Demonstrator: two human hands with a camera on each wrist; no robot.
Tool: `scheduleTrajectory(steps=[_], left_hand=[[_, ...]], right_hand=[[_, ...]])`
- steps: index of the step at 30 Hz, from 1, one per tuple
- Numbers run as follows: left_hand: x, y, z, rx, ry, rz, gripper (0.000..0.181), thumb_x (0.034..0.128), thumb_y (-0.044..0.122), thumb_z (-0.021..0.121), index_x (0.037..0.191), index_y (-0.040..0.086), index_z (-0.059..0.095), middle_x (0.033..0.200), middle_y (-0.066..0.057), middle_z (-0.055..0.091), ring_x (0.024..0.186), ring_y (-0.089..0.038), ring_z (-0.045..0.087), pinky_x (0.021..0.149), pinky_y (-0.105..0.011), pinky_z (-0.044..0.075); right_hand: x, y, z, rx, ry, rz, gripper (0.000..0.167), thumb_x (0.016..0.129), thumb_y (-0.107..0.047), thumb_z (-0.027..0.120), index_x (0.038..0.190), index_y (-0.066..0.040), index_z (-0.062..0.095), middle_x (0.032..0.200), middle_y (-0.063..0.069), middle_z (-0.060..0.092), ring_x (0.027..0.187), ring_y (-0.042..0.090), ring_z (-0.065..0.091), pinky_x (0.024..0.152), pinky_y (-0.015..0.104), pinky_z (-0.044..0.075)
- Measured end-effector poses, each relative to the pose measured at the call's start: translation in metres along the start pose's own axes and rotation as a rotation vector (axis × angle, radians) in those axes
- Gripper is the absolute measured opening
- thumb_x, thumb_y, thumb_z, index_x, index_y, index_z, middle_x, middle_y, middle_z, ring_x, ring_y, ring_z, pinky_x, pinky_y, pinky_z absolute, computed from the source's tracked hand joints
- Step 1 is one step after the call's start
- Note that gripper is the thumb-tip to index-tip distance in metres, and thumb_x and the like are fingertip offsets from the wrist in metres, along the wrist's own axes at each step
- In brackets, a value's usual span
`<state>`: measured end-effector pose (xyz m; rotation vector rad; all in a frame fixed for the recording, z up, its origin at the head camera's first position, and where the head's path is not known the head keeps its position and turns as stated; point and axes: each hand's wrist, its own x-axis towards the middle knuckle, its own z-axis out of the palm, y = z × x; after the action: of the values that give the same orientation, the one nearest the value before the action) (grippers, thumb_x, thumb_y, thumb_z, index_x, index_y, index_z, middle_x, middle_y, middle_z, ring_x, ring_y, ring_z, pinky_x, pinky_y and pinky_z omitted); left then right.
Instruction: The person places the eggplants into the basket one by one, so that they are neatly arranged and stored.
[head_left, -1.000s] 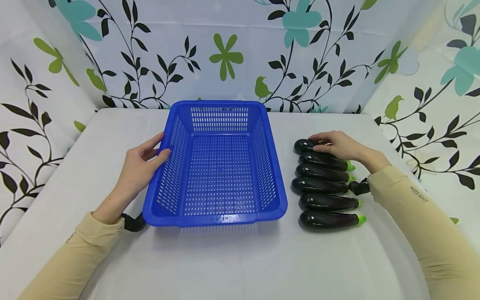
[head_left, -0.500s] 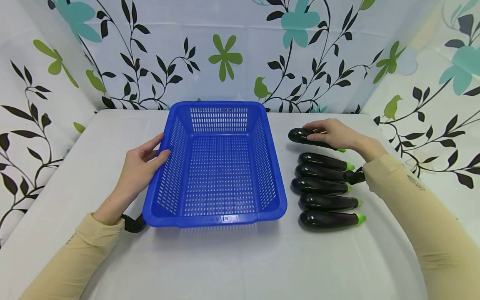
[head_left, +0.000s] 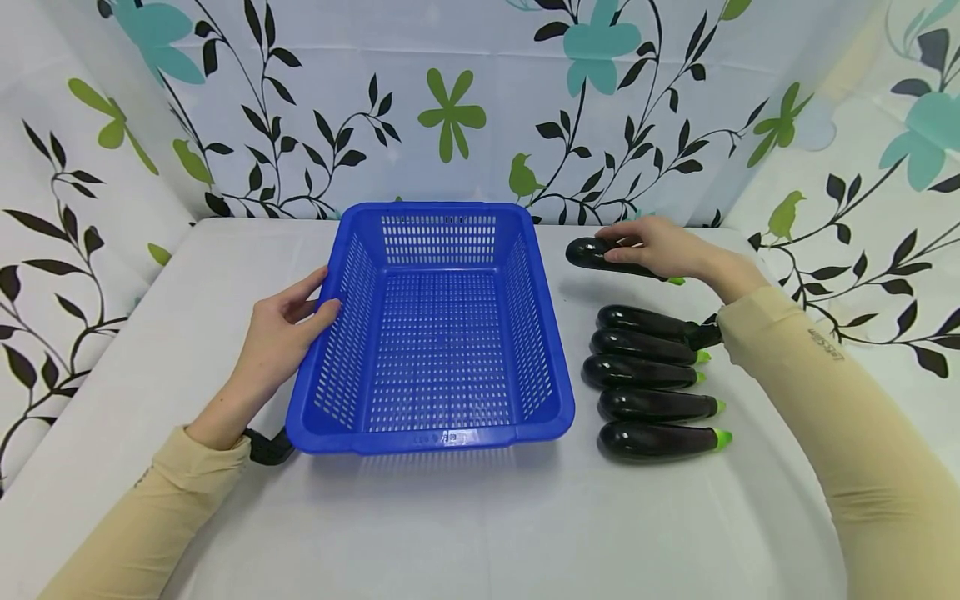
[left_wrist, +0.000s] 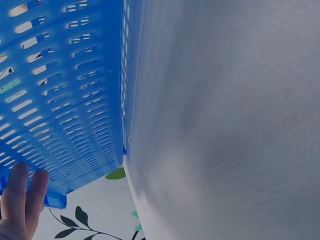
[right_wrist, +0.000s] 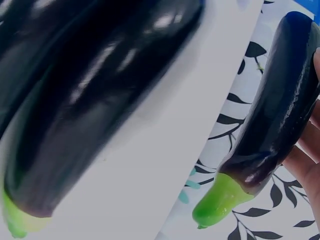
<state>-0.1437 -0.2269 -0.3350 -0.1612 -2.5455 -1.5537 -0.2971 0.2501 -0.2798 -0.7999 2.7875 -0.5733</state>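
My right hand (head_left: 663, 248) holds a dark eggplant (head_left: 582, 252) above the table's far right part, thumb and fingers around its middle. In the right wrist view that eggplant (right_wrist: 280, 100) hangs with its green stem end down. An empty blue basket (head_left: 442, 439) with slotted walls stands at the centre. On its left rim my left hand (head_left: 273, 337) grips with thumb and fingers. Two fingertips of the left hand (left_wrist: 25, 195) lie against the basket wall (left_wrist: 65, 110) in the left wrist view.
Several more eggplants (head_left: 648, 372) lie in a column on the white table (head_left: 480, 525), right of the basket, green ends to the right. A curtain (head_left: 487, 108) with leaf and flower prints hangs behind and at both sides.
The right hand has lifted the farthest eggplant from the column and carried it away from the others, up and slightly left. The left hand and basket have stayed in place.
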Motion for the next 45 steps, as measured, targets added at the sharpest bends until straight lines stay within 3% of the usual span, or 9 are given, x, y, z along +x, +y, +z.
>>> scheduleTrajectory(steps=[26, 28, 31, 34, 45], left_hand=[[0.002, -0.002, 0.000, 0.002, 0.006, 0.001, 0.060, 0.1012, 0.028, 0.058, 0.154, 0.009, 0.037, 0.149, -0.020, 0.049, 0.122, -0.043, 0.059, 0.072, -0.010, 0.053], [0.002, -0.002, 0.000, -0.001, 0.006, -0.003, 0.060, 0.1011, 0.028, 0.058, 0.154, 0.009, 0.037, 0.149, -0.020, 0.050, 0.121, -0.039, 0.061, 0.072, -0.011, 0.054], [0.001, -0.002, -0.001, -0.004, 0.008, -0.012, 0.060, 0.1009, 0.028, 0.058, 0.154, 0.010, 0.038, 0.148, -0.020, 0.051, 0.113, -0.019, 0.066, 0.073, -0.012, 0.055], [0.001, -0.001, -0.001, -0.005, 0.010, -0.022, 0.059, 0.1008, 0.029, 0.059, 0.154, 0.012, 0.039, 0.147, -0.020, 0.052, 0.105, -0.003, 0.063, 0.072, -0.013, 0.055], [0.002, -0.002, -0.001, -0.002, 0.013, -0.026, 0.060, 0.1007, 0.030, 0.059, 0.154, 0.012, 0.039, 0.146, -0.021, 0.053, 0.101, 0.003, 0.061, 0.072, -0.012, 0.055]], right_hand=[[0.030, -0.048, -0.025, -0.051, 0.005, -0.040, 0.045, 0.101, -0.020, 0.058, 0.142, -0.003, 0.054, 0.136, 0.021, 0.060, 0.125, 0.037, 0.056, 0.109, 0.055, 0.041], [0.033, -0.052, -0.025, -0.062, 0.006, -0.045, 0.045, 0.102, -0.021, 0.058, 0.142, -0.003, 0.053, 0.137, 0.021, 0.060, 0.126, 0.037, 0.055, 0.109, 0.055, 0.041], [0.038, -0.060, -0.026, -0.080, 0.008, -0.070, 0.045, 0.102, -0.021, 0.058, 0.142, -0.002, 0.054, 0.136, 0.021, 0.060, 0.126, 0.037, 0.054, 0.110, 0.055, 0.040], [0.044, -0.070, -0.027, -0.074, 0.009, -0.091, 0.044, 0.102, -0.021, 0.058, 0.141, -0.003, 0.055, 0.134, 0.020, 0.062, 0.124, 0.035, 0.055, 0.110, 0.054, 0.039], [0.069, -0.116, -0.023, -0.077, -0.036, -0.134, 0.043, 0.102, -0.022, 0.056, 0.142, -0.007, 0.055, 0.133, 0.015, 0.062, 0.123, 0.030, 0.055, 0.112, 0.049, 0.039]])
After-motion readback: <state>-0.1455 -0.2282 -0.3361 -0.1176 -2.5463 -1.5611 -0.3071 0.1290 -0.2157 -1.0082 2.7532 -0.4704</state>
